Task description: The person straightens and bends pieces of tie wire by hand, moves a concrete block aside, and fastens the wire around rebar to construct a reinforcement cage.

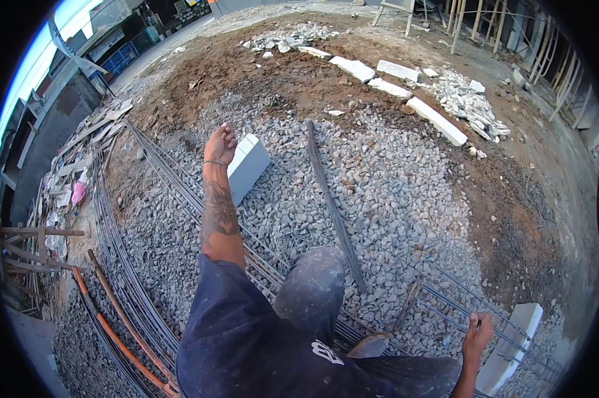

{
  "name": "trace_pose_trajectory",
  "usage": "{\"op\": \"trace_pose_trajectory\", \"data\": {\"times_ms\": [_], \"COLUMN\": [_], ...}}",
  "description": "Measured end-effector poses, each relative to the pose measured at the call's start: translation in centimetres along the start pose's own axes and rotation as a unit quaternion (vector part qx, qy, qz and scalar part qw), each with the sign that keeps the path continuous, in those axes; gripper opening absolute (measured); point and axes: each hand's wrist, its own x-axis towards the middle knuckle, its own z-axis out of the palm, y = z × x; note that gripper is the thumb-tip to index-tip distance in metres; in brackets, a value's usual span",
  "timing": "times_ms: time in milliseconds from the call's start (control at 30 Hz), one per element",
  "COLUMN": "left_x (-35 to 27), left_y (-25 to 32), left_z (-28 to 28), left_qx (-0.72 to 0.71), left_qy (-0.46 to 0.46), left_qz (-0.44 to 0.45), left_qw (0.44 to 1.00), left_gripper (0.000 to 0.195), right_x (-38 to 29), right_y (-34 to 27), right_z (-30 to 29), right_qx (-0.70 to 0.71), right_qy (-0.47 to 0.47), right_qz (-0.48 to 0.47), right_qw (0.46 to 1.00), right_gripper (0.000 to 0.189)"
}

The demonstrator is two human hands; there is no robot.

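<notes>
My left hand is raised over the gravel with its fingers curled and nothing visible in them. A light grey-white block stands beside and partly behind that wrist. At the lower right, my right hand has its fingers bent close to a long frame of steel reinforcing bars; whether it grips a bar cannot be told. This frame crosses over a second pale block. Between my hands, a weathered wooden pole lies on the gravel, near several bent wire stirrups by my knee.
Bundles of long steel bars run along the left, beside an orange pipe. Scrap boards lie farther up left. White stone blocks and a heap of broken white stone rest on brown soil. Poles stand at the upper right.
</notes>
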Motion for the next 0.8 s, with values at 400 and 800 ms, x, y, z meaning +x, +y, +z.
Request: {"op": "trace_pose_trajectory", "data": {"times_ms": [400, 800], "left_x": [1.1, 0.6], "left_y": [2.9, 2.5], "left_z": [-2.3, -7.1], "left_qx": [0.129, -0.074], "left_qy": [0.087, 0.128], "left_qz": [-0.03, 0.081], "left_qw": [0.987, 0.986], "left_gripper": [0.015, 0.02], "right_x": [2.5, 0.2], "right_y": [-3.3, -0.1], "right_z": [-6.5, -10.4], "right_qx": [0.256, 0.196], "right_qy": [-0.192, 0.108], "right_qz": [0.078, 0.06], "right_qw": [0.944, 0.973], "right_gripper": [0.036, 0.032]}}
